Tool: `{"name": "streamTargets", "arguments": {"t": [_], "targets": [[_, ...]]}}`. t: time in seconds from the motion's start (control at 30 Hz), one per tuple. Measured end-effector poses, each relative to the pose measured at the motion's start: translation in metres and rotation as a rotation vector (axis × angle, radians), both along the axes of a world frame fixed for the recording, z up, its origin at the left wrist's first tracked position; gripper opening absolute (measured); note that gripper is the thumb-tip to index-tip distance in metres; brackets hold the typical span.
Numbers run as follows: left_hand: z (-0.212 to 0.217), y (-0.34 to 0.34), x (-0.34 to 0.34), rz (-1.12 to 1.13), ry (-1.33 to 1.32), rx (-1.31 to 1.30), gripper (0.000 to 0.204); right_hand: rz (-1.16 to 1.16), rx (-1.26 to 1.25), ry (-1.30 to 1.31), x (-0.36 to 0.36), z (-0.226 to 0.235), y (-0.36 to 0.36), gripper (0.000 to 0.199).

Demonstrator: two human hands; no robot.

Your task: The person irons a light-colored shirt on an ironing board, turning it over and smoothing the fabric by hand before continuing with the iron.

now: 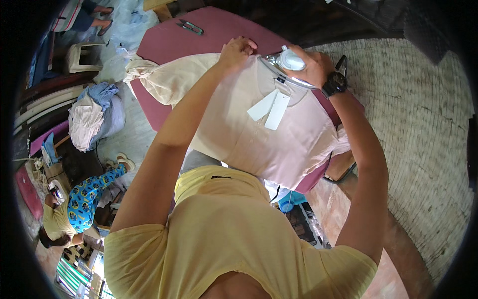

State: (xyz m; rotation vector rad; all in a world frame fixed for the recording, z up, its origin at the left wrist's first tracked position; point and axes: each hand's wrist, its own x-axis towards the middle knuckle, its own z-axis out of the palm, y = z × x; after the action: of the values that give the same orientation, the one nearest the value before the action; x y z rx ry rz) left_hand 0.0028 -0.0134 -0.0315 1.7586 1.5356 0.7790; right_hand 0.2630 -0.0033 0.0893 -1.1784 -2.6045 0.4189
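A cream-coloured shirt [239,122] is spread over a maroon padded ironing table [219,32], with two blank-looking white tags [276,113] lying near its neckline. My right hand [313,67] grips a white and silver clothes iron [289,60], which rests at the neck and shoulder edge of the shirt. To its left, my left hand [238,52] lies at the garment's far edge, fingers partly bent and apart, holding nothing that I can see. One sleeve [144,70] is bunched at the table's left side.
Small thread snips [190,27] lie on the table's far part. A pile of clothes [94,117] and a white plastic stool [84,57] stand on the left. A person in blue patterned trousers [87,204] sits at lower left; another person's legs [97,20] show at upper left. A rough wall [418,109] bounds the right.
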Motion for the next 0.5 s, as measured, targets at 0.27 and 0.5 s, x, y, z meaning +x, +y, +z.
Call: {"name": "streamTargets", "arguments": {"t": [0.27,0.5], "targets": [[0.001,0.005,-0.002,-0.038,0.017,-0.123,0.027,-0.518,-0.061,-0.073,0.036,0.030,-0.040,0.056],[0.003,0.008,-0.006,-0.121,0.054,-0.046,0.023,-0.898,-0.179,-0.141,0.042,0.008,-0.111,0.064]]}}
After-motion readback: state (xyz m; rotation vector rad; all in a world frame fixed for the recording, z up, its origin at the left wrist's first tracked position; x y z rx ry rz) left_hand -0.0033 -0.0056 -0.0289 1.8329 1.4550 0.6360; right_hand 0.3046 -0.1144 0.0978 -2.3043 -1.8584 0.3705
